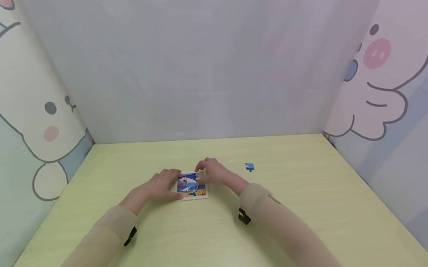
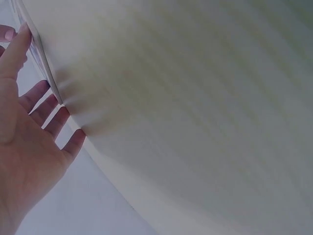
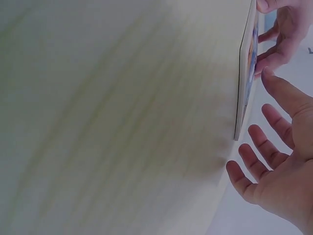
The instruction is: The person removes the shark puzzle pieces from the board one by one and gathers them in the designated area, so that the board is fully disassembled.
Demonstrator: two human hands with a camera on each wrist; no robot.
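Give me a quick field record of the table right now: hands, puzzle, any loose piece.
Puzzle: small picture puzzle in a pale frame, flat on the table, between both hands.
Left hand: left hand at the puzzle's left edge, fingers straight, fingertips touching the table at the frame.
Right hand: right hand at the puzzle's right edge, fingers spread and relaxed; no closed grip visible.
Loose piece: one blue piece lying alone on the table, to the right of the right hand, apart from it.
Surroundings: cartoon-printed walls on three sides.
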